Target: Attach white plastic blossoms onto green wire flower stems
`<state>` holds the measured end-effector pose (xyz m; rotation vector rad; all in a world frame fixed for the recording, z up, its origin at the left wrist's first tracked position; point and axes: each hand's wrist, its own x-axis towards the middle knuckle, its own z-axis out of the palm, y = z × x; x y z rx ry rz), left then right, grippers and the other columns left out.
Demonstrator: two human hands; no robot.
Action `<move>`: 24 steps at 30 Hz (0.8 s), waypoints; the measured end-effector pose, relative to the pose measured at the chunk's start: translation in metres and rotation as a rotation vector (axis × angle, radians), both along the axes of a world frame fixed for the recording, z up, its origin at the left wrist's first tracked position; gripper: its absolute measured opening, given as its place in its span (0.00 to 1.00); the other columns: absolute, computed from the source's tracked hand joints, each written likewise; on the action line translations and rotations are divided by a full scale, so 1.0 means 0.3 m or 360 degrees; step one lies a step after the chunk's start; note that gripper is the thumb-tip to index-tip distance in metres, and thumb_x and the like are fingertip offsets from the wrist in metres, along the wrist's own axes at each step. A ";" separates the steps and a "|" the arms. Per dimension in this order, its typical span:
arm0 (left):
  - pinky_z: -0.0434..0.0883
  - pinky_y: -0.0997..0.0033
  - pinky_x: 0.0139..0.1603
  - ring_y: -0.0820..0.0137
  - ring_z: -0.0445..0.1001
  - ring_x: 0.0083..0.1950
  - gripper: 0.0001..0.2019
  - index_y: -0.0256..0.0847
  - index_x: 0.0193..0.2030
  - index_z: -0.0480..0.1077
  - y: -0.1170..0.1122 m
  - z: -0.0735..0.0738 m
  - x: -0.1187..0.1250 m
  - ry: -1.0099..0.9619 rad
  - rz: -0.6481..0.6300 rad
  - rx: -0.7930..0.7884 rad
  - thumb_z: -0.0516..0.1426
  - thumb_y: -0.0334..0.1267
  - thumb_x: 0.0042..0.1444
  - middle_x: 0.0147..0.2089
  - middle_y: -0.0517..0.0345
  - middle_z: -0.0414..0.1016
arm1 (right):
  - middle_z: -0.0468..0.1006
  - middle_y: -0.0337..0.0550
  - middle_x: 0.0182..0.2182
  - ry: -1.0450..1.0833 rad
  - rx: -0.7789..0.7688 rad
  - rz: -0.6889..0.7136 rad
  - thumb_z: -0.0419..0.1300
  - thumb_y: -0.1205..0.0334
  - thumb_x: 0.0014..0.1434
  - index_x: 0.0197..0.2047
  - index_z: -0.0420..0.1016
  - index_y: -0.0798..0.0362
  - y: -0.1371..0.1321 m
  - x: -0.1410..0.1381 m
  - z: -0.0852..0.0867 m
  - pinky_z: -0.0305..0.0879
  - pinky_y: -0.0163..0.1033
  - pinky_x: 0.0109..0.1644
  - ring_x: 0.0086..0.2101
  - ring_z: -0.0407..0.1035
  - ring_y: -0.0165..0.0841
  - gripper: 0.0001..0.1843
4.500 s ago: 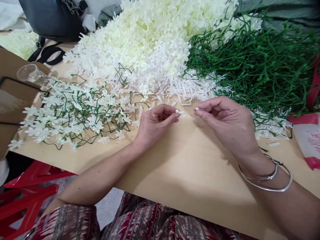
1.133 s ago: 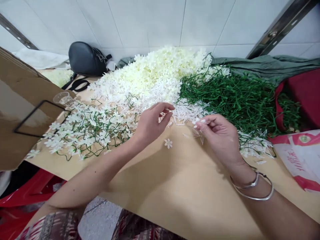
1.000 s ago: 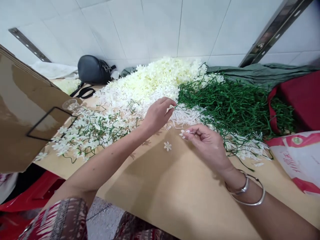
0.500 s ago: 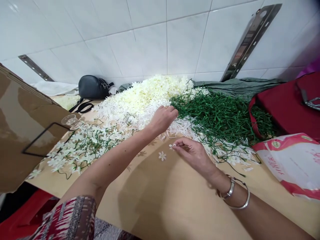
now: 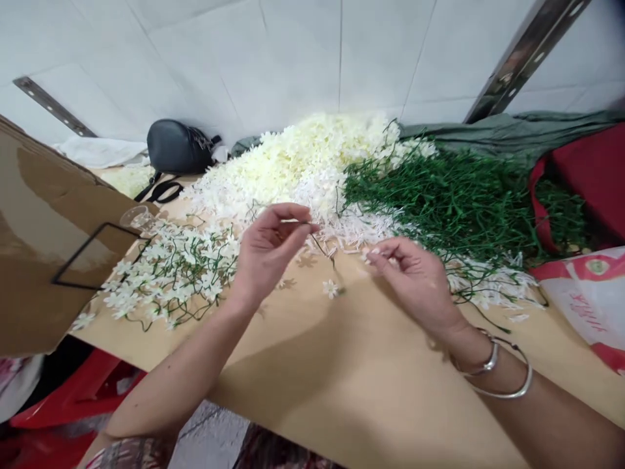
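Head view shows a thin green stem point(image 5: 322, 247) pinched between thumb and fingers of the left hand point(image 5: 263, 254), its lower end hung beside a loose white flower point(image 5: 331, 288) lying on the table point(image 5: 381, 391), though whether they are touching cannot be told. A small white piece point(image 5: 367, 256), blurred, is held at the fingertips of the right hand point(image 5: 415, 277). Beyond the hands, white and cream blossoms point(image 5: 303, 156) are heaped beside a green stem pile point(image 5: 459, 195), and stemmed flowers point(image 5: 176, 267) are gathered to the left.
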<state>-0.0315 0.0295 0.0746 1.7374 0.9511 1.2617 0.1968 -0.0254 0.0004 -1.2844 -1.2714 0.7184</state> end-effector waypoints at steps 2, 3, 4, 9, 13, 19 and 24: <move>0.82 0.73 0.44 0.70 0.85 0.44 0.12 0.42 0.49 0.75 -0.055 -0.064 0.021 -0.0080 -0.0138 -0.0326 0.68 0.39 0.61 0.46 0.55 0.82 | 0.81 0.38 0.31 0.0146 0.0001 -0.0062 0.70 0.55 0.59 0.36 0.79 0.47 0.002 0.015 0.002 0.70 0.41 0.39 0.32 0.74 0.35 0.07; 0.81 0.74 0.43 0.70 0.85 0.43 0.14 0.42 0.48 0.75 -0.075 -0.093 0.031 -0.0136 -0.0197 -0.0478 0.70 0.40 0.59 0.46 0.55 0.83 | 0.82 0.38 0.31 0.0211 -0.0004 -0.0062 0.72 0.56 0.58 0.37 0.80 0.46 0.004 0.023 0.003 0.71 0.41 0.39 0.32 0.74 0.35 0.07; 0.81 0.74 0.43 0.70 0.85 0.43 0.15 0.41 0.47 0.75 -0.091 -0.118 0.040 -0.0203 -0.0241 -0.0616 0.71 0.41 0.56 0.45 0.55 0.83 | 0.82 0.37 0.31 0.0258 -0.0004 -0.0042 0.73 0.57 0.57 0.37 0.80 0.45 0.006 0.028 0.005 0.71 0.40 0.38 0.32 0.75 0.34 0.07; 0.82 0.72 0.44 0.70 0.85 0.40 0.16 0.40 0.39 0.77 -0.149 -0.165 0.051 -0.0415 -0.0529 -0.1056 0.75 0.43 0.50 0.41 0.56 0.83 | 0.83 0.37 0.34 0.0350 -0.0102 0.0234 0.74 0.54 0.57 0.40 0.81 0.44 -0.004 0.031 0.018 0.74 0.41 0.43 0.36 0.79 0.35 0.09; 0.83 0.68 0.43 0.68 0.85 0.41 0.08 0.40 0.40 0.80 -0.190 -0.171 0.051 -0.0027 -0.1332 -0.1134 0.70 0.41 0.59 0.42 0.51 0.83 | 0.83 0.38 0.33 0.0290 -0.0184 0.0310 0.73 0.52 0.59 0.39 0.80 0.45 -0.013 0.029 0.025 0.74 0.41 0.41 0.35 0.77 0.34 0.10; 0.80 0.69 0.48 0.69 0.82 0.44 0.05 0.40 0.43 0.77 -0.107 -0.246 0.074 0.0096 -0.0604 -0.0484 0.63 0.39 0.66 0.44 0.51 0.82 | 0.82 0.38 0.33 0.0322 -0.0141 0.0222 0.73 0.52 0.59 0.39 0.79 0.44 0.006 0.045 0.008 0.74 0.42 0.40 0.35 0.78 0.35 0.10; 0.83 0.70 0.44 0.71 0.84 0.38 0.17 0.42 0.48 0.77 -0.050 -0.258 0.050 -0.0238 -0.0345 -0.0652 0.69 0.50 0.59 0.40 0.56 0.83 | 0.83 0.38 0.32 0.0322 -0.0235 0.0297 0.73 0.49 0.58 0.38 0.79 0.44 -0.002 0.029 0.024 0.73 0.41 0.38 0.33 0.77 0.35 0.11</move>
